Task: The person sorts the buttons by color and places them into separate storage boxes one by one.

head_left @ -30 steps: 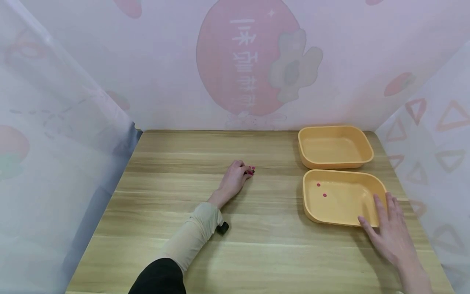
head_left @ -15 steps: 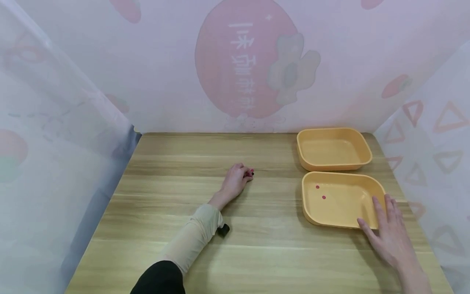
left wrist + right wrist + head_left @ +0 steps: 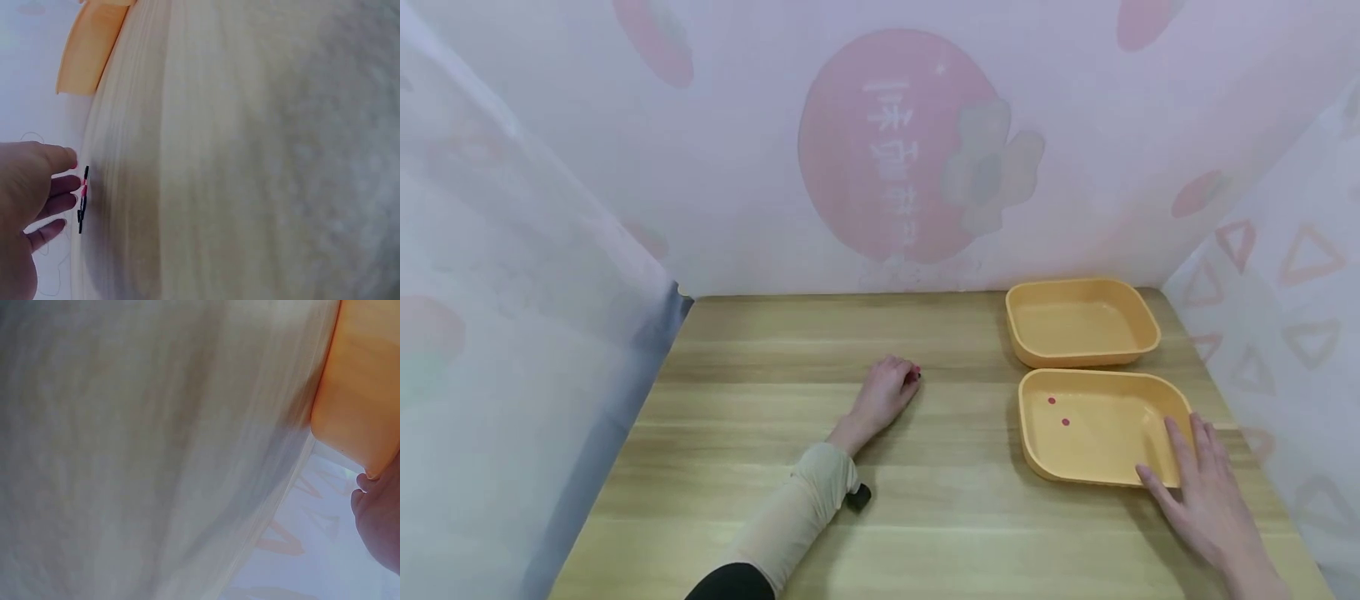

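In the head view, my left hand (image 3: 883, 392) is low over the middle of the table, fingertips at small flat red and black discs (image 3: 917, 372). Closer in, the left wrist view has thumb and fingers bent and apart, tips right beside the black and red discs (image 3: 84, 190), which lie in a loose row. My right hand (image 3: 1206, 492) rests with spread fingers on the right end of the nearer yellow tray (image 3: 1033, 454). Its thumb touches the front rim. Inside that tray lie two discs, a red one (image 3: 1052, 401) and another red one (image 3: 1065, 422).
A second yellow tray (image 3: 1026, 354) stands just behind the nearer one, close to the back wall. Printed white sheets (image 3: 737, 183) enclose the wooden table (image 3: 760, 350) at the back and sides. A black object (image 3: 858, 498) sits at the left cuff.
The head view has tilted, so everything sits lower in the frame. My left fingers have drawn in over the discs, leaving fewer visible. My right hand stays at the tray.
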`<act>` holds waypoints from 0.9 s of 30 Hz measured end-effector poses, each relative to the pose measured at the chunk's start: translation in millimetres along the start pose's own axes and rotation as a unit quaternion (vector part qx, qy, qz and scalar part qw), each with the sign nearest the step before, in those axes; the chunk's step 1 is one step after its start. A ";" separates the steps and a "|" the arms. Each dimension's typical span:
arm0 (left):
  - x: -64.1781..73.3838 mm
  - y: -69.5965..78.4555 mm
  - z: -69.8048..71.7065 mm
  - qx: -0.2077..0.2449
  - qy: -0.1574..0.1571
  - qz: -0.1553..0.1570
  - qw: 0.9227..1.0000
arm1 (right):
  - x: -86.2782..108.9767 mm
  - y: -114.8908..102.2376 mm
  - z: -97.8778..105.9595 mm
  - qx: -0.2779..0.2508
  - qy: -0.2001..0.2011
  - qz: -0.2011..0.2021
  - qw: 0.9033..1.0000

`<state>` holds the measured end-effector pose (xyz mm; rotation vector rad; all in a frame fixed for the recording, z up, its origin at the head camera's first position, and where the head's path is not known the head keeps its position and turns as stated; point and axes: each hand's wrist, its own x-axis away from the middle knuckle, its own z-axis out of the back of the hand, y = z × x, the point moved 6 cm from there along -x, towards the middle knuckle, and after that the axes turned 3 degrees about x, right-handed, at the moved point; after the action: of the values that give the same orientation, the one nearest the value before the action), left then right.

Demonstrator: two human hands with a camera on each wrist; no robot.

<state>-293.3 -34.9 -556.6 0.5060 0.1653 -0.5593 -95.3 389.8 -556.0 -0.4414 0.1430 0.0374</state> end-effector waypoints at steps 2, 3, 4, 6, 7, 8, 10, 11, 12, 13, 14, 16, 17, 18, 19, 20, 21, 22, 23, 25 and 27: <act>0.1 1.0 1.0 0.002 0.013 -0.008 1.000 | 0.5 0.4 -0.2 0.001 0.004 0.003 1.000; 0.2 1.4 1.5 0.004 0.018 -0.010 1.000 | 0.7 0.5 -0.3 0.002 0.005 0.004 1.000; 0.3 1.4 2.1 0.005 0.023 -0.011 1.000 | 0.8 0.4 -0.3 0.003 0.007 0.005 1.000; 0.3 1.4 3.7 0.009 0.033 -0.014 0.999 | 1.4 0.4 -0.8 0.004 0.008 0.007 1.000; 0.5 1.4 4.6 0.011 0.036 -0.014 0.999 | 1.5 0.3 -1.1 0.003 0.009 0.007 1.000; 0.9 1.3 5.4 0.014 0.036 -0.012 0.999 | 1.7 0.2 -1.4 0.003 0.008 0.007 1.000; 1.2 0.2 6.3 0.022 0.034 -0.008 0.999 | 1.7 -0.1 -1.6 0.002 0.008 0.007 1.000; 1.2 -0.5 6.8 0.027 0.032 -0.005 0.999 | 1.6 -0.1 -1.7 0.001 0.008 0.008 1.000; 1.2 -1.4 7.2 0.033 0.030 -0.001 0.999 | 1.1 -0.2 -1.7 0.001 0.009 0.008 1.000; 2.4 -1.9 7.0 0.038 0.028 0.003 0.999 | 1.6 -0.1 -1.8 0.000 0.009 0.009 1.000; 3.3 -2.3 6.9 0.045 0.026 0.007 0.999 | 1.9 0.0 -1.9 0.001 0.008 0.009 1.000; 4.2 -3.3 7.0 0.052 0.026 0.013 0.998 | 1.7 0.3 -2.0 0.002 0.008 0.009 1.000; 4.4 -3.7 7.2 0.054 0.026 0.015 0.998 | 1.5 0.3 -2.0 0.002 0.008 0.008 1.000; 4.4 -4.2 7.3 0.056 0.026 0.016 0.998 | 1.3 0.4 -2.0 0.003 0.008 0.008 1.000; 4.3 -4.6 7.3 0.057 0.026 0.015 0.998 | 1.3 0.3 -1.9 0.004 0.009 0.009 1.000; 4.5 -4.9 7.3 0.055 0.026 0.013 0.998 | 1.3 0.2 -1.8 0.006 0.008 0.009 1.000; 4.6 -5.2 7.1 0.055 0.027 0.012 0.998 | 1.4 0.2 -1.8 0.007 0.008 0.008 1.000; 4.8 -5.1 7.2 0.053 0.028 0.010 0.998 | 1.7 0.2 -1.9 0.008 0.007 0.008 1.000; 5.2 -4.9 7.3 0.053 0.030 0.008 0.998 | 2.2 0.3 -2.1 0.009 0.006 0.007 1.000; 6.3 -3.9 7.5 0.049 0.037 0.002 0.998 | 2.8 0.6 -2.3 0.012 0.006 0.007 1.000; 7.7 -1.9 7.8 0.048 0.042 -0.002 0.998 | 4.1 1.4 -2.7 0.013 0.005 0.007 1.000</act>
<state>-287.8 -43.8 -552.8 0.6234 0.2193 -0.5525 -91.7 389.9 -559.6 -0.4145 0.1566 0.0467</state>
